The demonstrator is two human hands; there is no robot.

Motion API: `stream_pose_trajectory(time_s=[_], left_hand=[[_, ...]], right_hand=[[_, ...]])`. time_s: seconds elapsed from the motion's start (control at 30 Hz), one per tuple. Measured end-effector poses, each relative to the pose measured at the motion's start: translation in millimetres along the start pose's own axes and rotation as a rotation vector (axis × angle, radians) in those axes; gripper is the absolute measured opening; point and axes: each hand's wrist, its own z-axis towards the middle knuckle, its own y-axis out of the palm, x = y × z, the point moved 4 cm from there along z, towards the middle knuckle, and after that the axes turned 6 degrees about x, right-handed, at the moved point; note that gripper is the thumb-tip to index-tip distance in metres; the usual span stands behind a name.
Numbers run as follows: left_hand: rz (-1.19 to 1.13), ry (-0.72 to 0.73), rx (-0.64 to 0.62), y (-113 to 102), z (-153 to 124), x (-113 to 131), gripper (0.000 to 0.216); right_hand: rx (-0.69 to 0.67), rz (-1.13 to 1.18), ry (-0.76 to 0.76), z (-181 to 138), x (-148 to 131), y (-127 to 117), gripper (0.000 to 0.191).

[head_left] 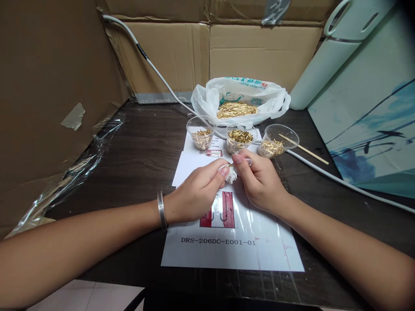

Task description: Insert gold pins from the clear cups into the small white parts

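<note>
My left hand (197, 192) and my right hand (259, 181) meet over a white printed sheet (233, 246) taped to the dark table (142, 160). Both hands are closed in a pinch around a small white lump (231, 175) held between the fingertips. What the lump is I cannot make out. A silver bangle (161, 210) sits on my left wrist. Just beyond the hands stand three clear plastic cups with small gold-coloured metal pins: a left cup (201, 132), a middle cup (239, 140) and a right cup (275, 141).
A white plastic bag (240, 98) full of gold pins lies behind the cups. A thin wooden stick (304, 149) rests in the right cup. A white cable (340, 181) crosses the table. Cardboard walls (48, 86) enclose the left and back; a white roll (327, 56) leans at right.
</note>
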Motion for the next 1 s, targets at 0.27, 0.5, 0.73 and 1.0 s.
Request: stream_pose_trajectory(time_s=[0.27, 0.5, 0.73, 1.0], left_hand=[[0.095, 0.009, -0.009, -1.0, 1.0, -0.1, 0.03], [0.14, 0.033, -0.006, -2.0, 1.6, 1.0, 0.03], [0.152, 0.039, -0.008, -2.2, 1.6, 0.0, 0.03], [0.187, 0.06, -0.008, -2.3, 0.7, 2.2, 0.03]], right_hand=[[-0.046, 0.042, 0.011, 2.9, 2.2, 0.9, 0.035], [-0.069, 0.014, 0.017, 2.7, 1.5, -0.4, 0.036], [-0.093, -0.089, -0.023, 4.5, -0.3, -0.2, 0.036], [-0.146, -0.135, -0.04, 5.0, -1.9, -2.4, 0.036]])
